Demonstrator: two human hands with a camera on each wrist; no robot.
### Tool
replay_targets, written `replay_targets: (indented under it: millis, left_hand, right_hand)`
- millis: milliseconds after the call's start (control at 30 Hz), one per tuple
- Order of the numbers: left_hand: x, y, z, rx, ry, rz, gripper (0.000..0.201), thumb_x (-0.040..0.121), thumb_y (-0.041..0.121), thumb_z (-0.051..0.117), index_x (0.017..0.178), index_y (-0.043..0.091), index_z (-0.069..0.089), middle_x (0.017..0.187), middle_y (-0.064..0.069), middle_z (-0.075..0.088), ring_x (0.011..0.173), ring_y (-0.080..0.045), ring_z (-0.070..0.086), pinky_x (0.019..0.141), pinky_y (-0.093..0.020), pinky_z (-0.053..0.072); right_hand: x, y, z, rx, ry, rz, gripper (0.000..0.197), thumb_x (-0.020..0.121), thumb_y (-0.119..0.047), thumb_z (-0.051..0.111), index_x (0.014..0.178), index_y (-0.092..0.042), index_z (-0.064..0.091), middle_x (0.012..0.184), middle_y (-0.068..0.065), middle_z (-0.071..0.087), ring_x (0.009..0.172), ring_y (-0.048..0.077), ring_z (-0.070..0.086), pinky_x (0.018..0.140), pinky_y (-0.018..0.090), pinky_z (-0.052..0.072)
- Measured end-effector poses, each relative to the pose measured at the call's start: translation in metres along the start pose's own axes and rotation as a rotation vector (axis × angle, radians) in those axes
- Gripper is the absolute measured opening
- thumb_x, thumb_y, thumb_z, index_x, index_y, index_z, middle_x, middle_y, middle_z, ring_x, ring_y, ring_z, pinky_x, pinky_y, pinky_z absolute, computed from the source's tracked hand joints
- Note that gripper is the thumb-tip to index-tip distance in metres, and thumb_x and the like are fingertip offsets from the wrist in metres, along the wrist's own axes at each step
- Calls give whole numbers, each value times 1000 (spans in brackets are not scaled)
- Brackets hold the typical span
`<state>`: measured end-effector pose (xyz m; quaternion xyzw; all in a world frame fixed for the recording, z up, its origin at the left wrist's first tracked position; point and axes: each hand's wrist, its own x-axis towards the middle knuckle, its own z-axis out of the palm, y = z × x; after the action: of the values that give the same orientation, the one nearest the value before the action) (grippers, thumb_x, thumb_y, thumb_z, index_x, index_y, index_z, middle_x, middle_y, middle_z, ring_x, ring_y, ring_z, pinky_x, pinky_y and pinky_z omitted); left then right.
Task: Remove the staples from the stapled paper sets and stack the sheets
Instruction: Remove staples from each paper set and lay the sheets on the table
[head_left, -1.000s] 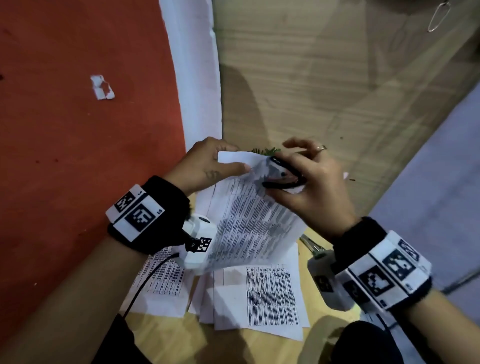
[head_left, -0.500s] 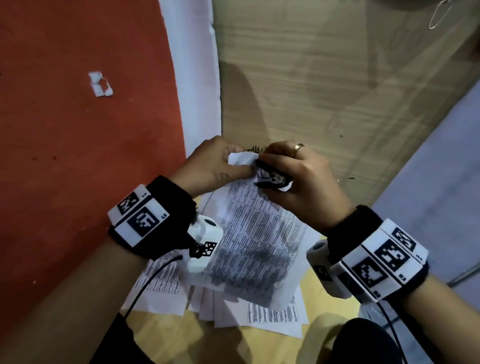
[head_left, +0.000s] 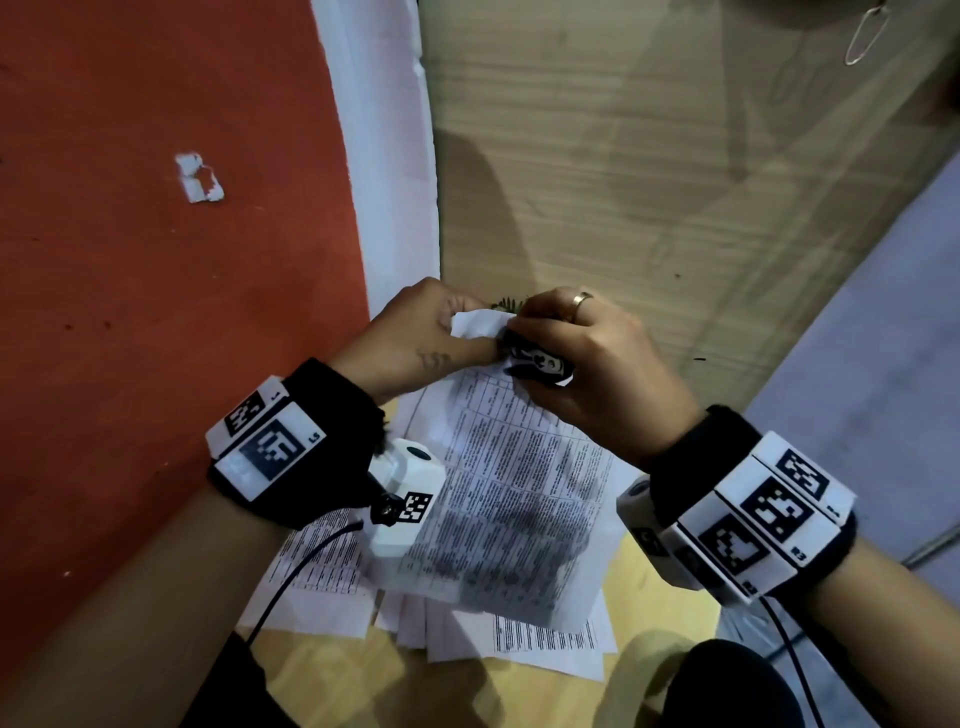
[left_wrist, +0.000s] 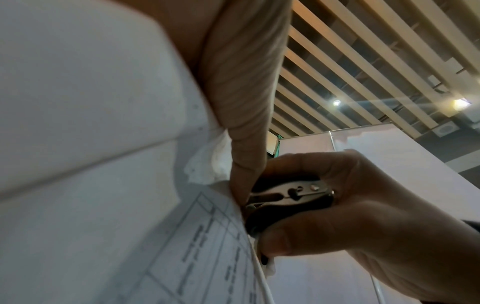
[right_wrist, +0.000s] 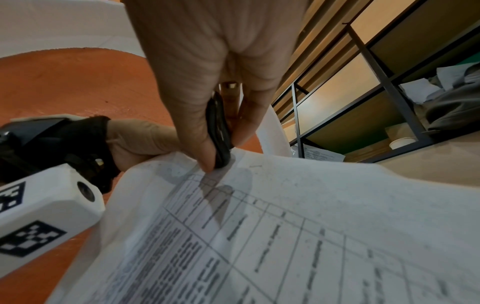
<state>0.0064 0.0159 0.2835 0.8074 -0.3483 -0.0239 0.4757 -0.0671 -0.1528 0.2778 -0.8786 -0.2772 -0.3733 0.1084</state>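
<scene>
A stapled paper set (head_left: 514, 483) printed with tables hangs in the air above the desk. My left hand (head_left: 421, 338) pinches its top corner. My right hand (head_left: 587, 364) grips a black and metal staple remover (head_left: 535, 361) pressed against that same corner. In the left wrist view the staple remover (left_wrist: 288, 195) sits squeezed between thumb and fingers at the edge of the paper set (left_wrist: 207, 236). The right wrist view shows the staple remover (right_wrist: 219, 131) end-on, touching the paper set (right_wrist: 285, 236). The staple itself is hidden.
Several loose printed sheets (head_left: 545, 639) lie fanned on the wooden desk (head_left: 597, 156) below the hands. A red floor (head_left: 156, 260) lies to the left, with a scrap of paper (head_left: 198, 177) on it. A paper clip (head_left: 862, 36) lies at the far right.
Both hands have drawn closer together at the corner and the staple remover's jaws have closed on it. The held set has swung lower and covers more of the sheets beneath.
</scene>
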Motion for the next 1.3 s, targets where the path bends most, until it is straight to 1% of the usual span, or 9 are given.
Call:
replay_targets:
  millis: [233,467,633,767,867,967,1100,1233,1300]
  left_hand:
    - [-4,5,-4,-109,-17,2,8,67,35,74,68,26,72,72,-5,69,65,-8,58,64,-27,44]
    - [-6,4,-6,-202,-119,56,22,80,4,70,72,24,66,59,20,64,62,11,57,61,-5,40]
    - [-6,4,-1,-273,-74,59,19,81,-1,65,77,17,67,62,17,68,63,9,60,60,-6,42]
    - [-7,7,1,-292,-49,87,15,82,4,65,91,15,70,77,14,73,75,5,65,69,-10,47]
    - [-4,0,7,-217,34,88,18,78,24,74,95,24,74,90,5,75,88,-15,70,81,-35,55]
    - [1,-5,17,-85,184,69,27,66,49,68,83,28,74,81,-6,74,75,-26,67,74,-52,52]
    - [3,-5,29,74,313,106,38,64,60,56,67,24,68,59,-4,60,55,-22,53,54,-30,43]
    - [6,-14,31,140,410,61,50,62,54,47,67,8,63,47,-3,43,46,-29,41,52,-30,34]
    - [8,-20,28,101,414,44,50,62,53,50,70,5,65,48,-9,46,46,-31,41,52,-32,36]
  right_hand:
    - [2,0,3,-15,37,-28,25,63,-6,72,88,1,71,87,16,67,73,36,64,60,38,55]
    - [-2,-1,3,92,66,53,25,67,-7,73,91,-1,71,90,14,68,79,31,66,68,33,53]
    - [-4,4,2,269,80,171,27,68,-9,75,95,-3,72,94,9,67,86,13,60,79,15,43]
    - [-5,8,2,414,164,281,31,63,-11,80,92,-3,73,91,6,68,85,10,62,80,20,48]
    - [-8,10,4,421,184,327,32,62,-13,82,91,-5,73,90,6,69,86,10,63,81,22,50]
    - [-9,8,6,391,201,331,29,62,-10,82,89,-5,74,86,7,68,82,10,62,78,19,48]
    - [-9,5,10,336,246,358,23,62,-9,77,84,-5,74,82,11,68,77,11,60,73,15,45]
    - [-13,7,13,206,276,384,20,63,-10,75,82,-2,72,79,12,65,74,14,59,69,13,40]
    - [-21,9,19,159,252,424,21,63,-13,73,81,-3,72,78,13,65,72,22,62,69,17,40]
